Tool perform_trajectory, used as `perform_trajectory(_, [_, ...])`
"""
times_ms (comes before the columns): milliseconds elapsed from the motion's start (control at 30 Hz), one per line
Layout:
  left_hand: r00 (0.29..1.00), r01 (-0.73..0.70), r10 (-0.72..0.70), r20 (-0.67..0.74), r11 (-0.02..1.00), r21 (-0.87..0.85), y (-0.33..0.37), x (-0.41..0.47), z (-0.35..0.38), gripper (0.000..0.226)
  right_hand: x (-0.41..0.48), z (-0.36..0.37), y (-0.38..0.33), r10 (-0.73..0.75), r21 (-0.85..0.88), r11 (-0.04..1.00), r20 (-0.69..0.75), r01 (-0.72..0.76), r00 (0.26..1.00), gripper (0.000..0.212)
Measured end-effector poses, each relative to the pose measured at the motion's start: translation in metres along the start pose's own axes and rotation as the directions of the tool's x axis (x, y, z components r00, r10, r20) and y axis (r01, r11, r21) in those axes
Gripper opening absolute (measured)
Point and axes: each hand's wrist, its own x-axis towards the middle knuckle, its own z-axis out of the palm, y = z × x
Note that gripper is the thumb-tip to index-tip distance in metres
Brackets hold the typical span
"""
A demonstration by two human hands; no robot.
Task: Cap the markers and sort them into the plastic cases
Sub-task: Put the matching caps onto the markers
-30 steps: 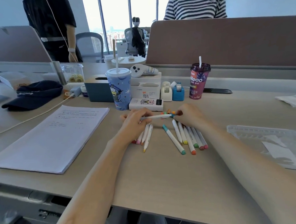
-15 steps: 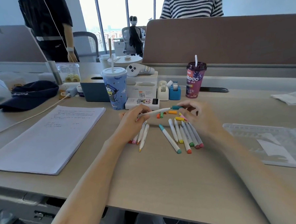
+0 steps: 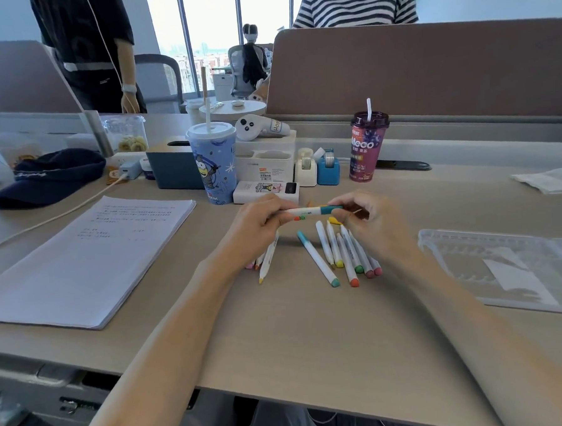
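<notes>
One held marker point(image 3: 309, 211), two drink cups point(image 3: 213, 170) point(image 3: 367, 149), two tape dispensers point(image 3: 306, 171) point(image 3: 328, 168), one plastic case point(image 3: 464, 252).

Two bare forearms reach forward from the near edge and angle toward each other, so the hands meet out in front. The left hand point(image 3: 257, 225) is turned back-up with the wrist nearly straight. Its fingers are curled round the left end of a marker point(image 3: 307, 211), which lies level between the two hands. The right hand point(image 3: 370, 229), slightly blurred, sits just beside it at about the same height, wrist bent a little inward, with thumb and fingertips pinching the marker's right end. The knuckles of the two hands are close but apart.
</notes>
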Motion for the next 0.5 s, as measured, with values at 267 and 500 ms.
perform_trajectory(267, [0.981,0.155,-0.154,0.12,0.988,-0.006,0.018,0.002,0.002,0.011,0.004,0.001,-0.005,-0.064,0.045,0.997,0.024,0.062,0.998,0.02])
perform_trajectory(500, [0.934,0.298,-0.337,0.12,0.919,0.258,0.031,0.013,0.011,0.037,0.007,0.003,-0.002,0.047,0.118,0.992,-0.101,-0.035,0.994,0.031])
